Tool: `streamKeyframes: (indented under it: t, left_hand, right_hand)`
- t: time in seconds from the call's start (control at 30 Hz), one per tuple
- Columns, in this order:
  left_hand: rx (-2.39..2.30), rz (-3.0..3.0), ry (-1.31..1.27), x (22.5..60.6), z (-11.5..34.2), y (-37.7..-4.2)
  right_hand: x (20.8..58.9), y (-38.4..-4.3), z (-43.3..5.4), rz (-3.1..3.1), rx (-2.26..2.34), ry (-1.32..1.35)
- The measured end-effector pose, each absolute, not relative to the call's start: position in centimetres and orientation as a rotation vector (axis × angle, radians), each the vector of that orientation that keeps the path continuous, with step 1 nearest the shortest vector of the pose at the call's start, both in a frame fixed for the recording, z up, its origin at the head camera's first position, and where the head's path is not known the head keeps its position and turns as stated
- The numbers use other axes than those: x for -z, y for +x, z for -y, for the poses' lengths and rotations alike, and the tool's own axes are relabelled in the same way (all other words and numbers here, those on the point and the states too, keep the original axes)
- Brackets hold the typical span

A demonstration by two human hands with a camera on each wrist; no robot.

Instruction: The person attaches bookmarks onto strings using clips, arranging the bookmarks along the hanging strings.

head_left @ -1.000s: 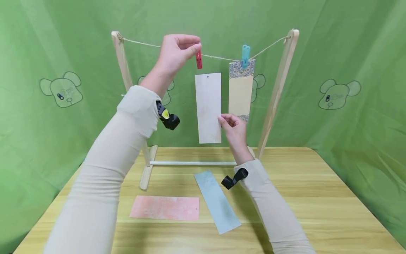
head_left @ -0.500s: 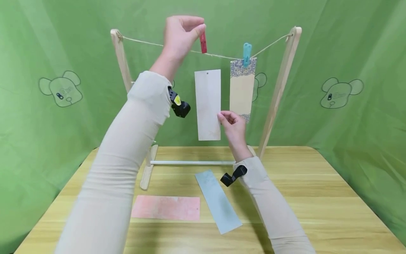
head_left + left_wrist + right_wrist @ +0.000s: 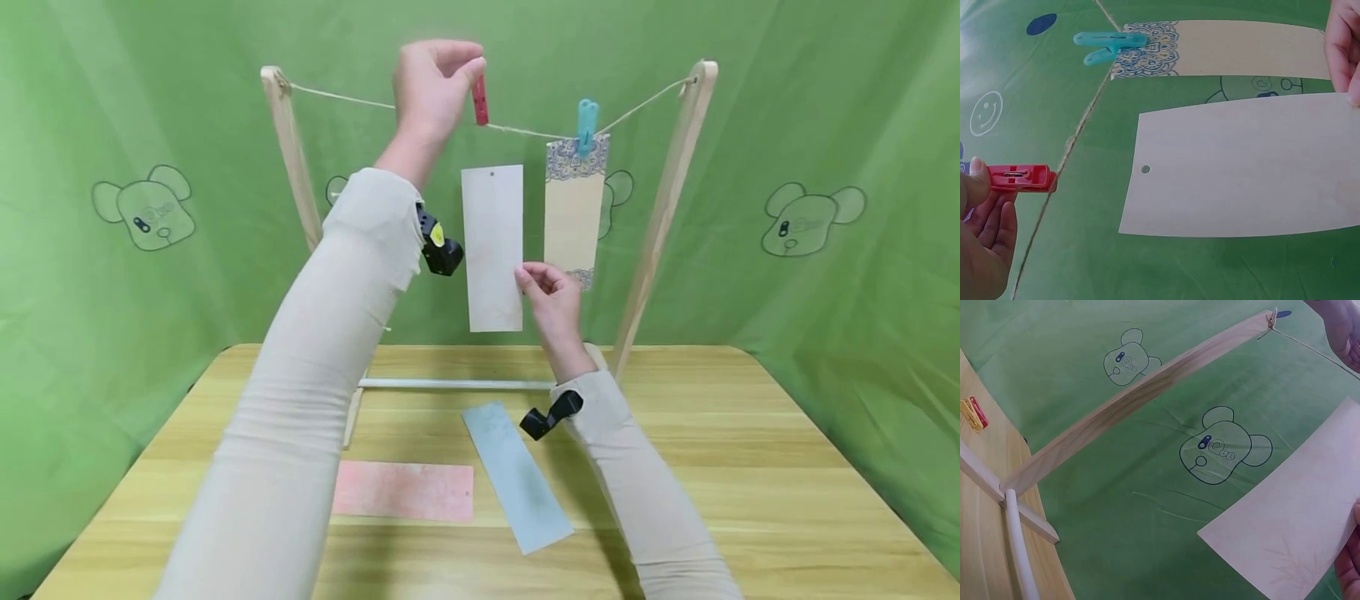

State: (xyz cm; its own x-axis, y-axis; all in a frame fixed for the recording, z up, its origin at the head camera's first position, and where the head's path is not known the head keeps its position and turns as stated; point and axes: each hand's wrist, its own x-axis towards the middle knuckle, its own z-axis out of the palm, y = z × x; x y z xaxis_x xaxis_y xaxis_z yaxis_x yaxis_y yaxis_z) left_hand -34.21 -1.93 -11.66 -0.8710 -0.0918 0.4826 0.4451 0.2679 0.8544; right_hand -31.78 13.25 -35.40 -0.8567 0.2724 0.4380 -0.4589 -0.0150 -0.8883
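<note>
Here, my raised left hand (image 3: pixel 431 87) is pinching the red clothespin (image 3: pixel 1022 178) at the string (image 3: pixel 1071 144); below the string, my right hand (image 3: pixel 557 308) is pinching the upright white card (image 3: pixel 493 250) by its side edge.

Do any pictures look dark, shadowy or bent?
Head view: bright, with soft shadows on the table; left wrist view: dimmer, the white card greyish; right wrist view: also dim, and the white rod looks bowed, though straight in the head view.
</note>
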Motion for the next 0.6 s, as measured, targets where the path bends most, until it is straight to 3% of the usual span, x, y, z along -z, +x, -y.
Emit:
streamKeyframes:
  t: [0.6]
  left_hand:
    - [1.629,2.252,-0.294,12.8,1.1,-33.6]
  right_hand:
    - [34.7,-31.5,-12.9,1.784,-1.927,0.184]
